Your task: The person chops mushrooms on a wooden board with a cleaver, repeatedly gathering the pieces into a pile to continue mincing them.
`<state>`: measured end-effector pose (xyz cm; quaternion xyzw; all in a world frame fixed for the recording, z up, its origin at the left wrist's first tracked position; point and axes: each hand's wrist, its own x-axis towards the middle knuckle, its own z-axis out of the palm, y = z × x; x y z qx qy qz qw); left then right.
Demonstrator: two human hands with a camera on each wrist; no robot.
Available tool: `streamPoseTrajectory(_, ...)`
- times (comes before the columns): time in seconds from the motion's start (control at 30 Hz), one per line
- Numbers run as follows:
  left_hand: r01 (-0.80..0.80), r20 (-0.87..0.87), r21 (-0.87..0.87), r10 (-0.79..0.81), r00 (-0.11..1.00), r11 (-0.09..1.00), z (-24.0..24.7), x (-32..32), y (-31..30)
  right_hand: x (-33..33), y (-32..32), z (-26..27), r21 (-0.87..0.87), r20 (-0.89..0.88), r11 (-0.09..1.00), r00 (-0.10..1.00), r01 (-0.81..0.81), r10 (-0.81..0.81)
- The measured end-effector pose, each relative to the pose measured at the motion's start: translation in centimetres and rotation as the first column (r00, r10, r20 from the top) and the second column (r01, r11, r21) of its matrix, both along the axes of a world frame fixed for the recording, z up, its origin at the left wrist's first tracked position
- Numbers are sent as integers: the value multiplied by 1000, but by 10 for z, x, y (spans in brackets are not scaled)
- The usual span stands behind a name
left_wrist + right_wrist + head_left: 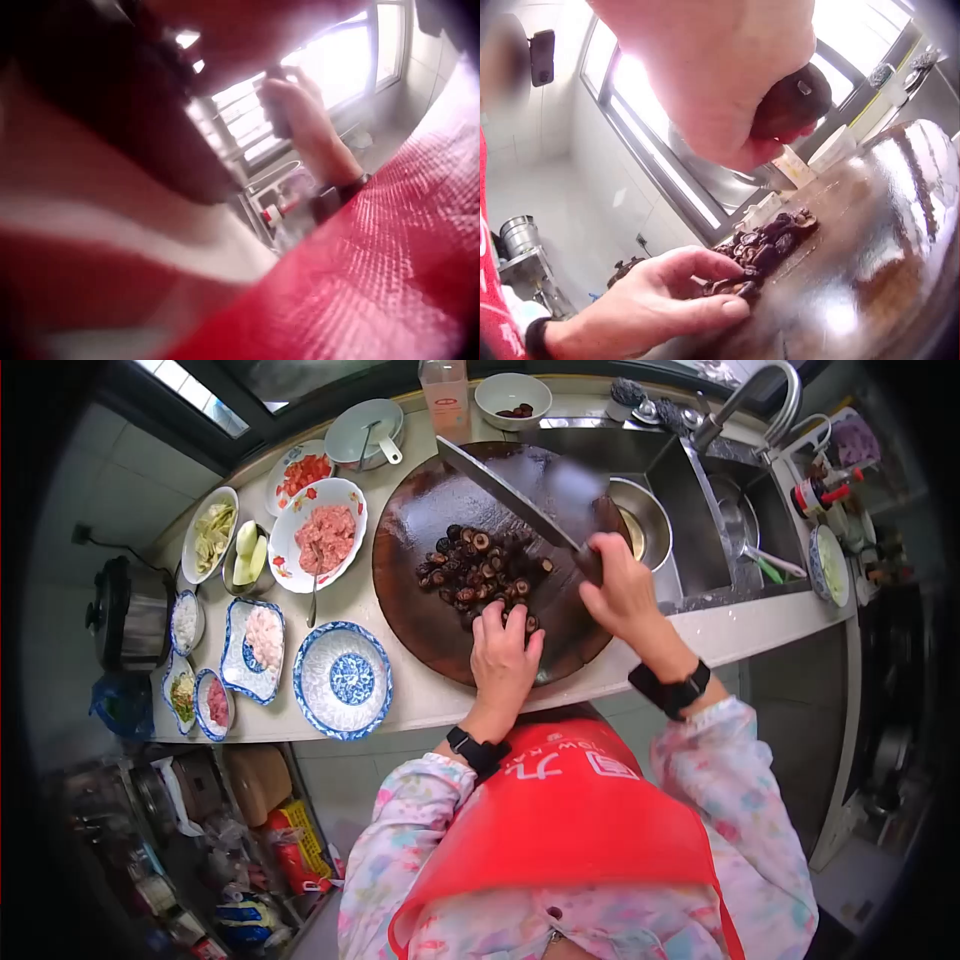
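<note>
On the round dark cutting board (420, 510), a pile of dark mushrooms (480, 565) lies near the middle. The left hand (505, 655) comes in from the 6 o'clock edge of the board. Its fingers are bent, and the fingertips press down on the near side of the pile. The right wrist view shows the thumb stretched along the board, with the curled forefinger pinning a few pieces against it.

The right hand (620, 590) sits at 3 o'clock from the pile, clenched tightly round the dark handle of a cleaver (520, 485). The broad blade runs from that fist toward 10 o'clock and is lifted clear of the board, its edge above the far side of the mushrooms and not touching them. The pile lies between the two hands, touching the left hand and just beside the right.

A bowl of minced meat (325, 535) stands at 9 o'clock from the board, and a blue-and-white bowl (345, 680) at 8 o'clock. A metal bowl (635, 520) sits at the board's 3 o'clock rim, with the sink (700, 510) beyond it.
</note>
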<state>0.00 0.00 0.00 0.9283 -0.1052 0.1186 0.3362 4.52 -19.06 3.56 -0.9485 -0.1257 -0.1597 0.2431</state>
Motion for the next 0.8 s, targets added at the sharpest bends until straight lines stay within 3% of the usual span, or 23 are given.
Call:
streamPoseTrajectory(0.07,6,113,15,-8,994,1000,-5,12,1,-2,1,4,182,292,981,956,-61,5)
streamPoseTrajectory(0.1,-1,9,-81,2,1000,997,-5,-30,-11,-43,-7,17,118,151,991,988,-62,44)
streamPoseTrajectory(0.17,-45,81,-74,51,995,996,-12,-21,-7,-35,5,33,375,-16,923,995,-84,98)
streamPoseTrajectory(0.2,-60,98,-62,66,993,996,-15,-16,-5,-21,11,36,385,133,888,967,-253,218)
streamPoseTrajectory(0.23,-102,132,-51,108,985,994,-18,-18,-9,-20,7,39,385,133,883,963,-268,234)
streamPoseTrajectory(0.3,-172,174,-40,176,969,984,-17,-19,-18,-15,-2,43,337,-130,883,913,-325,386)
streamPoseTrajectory(0.53,-466,188,-135,485,854,874,-14,-23,-48,-17,-26,32,289,-167,783,777,-550,607)
streamPoseTrajectory(0.8,-459,255,-111,472,844,881,-25,-29,-54,-9,-29,36,23,-210,636,618,-771,757)
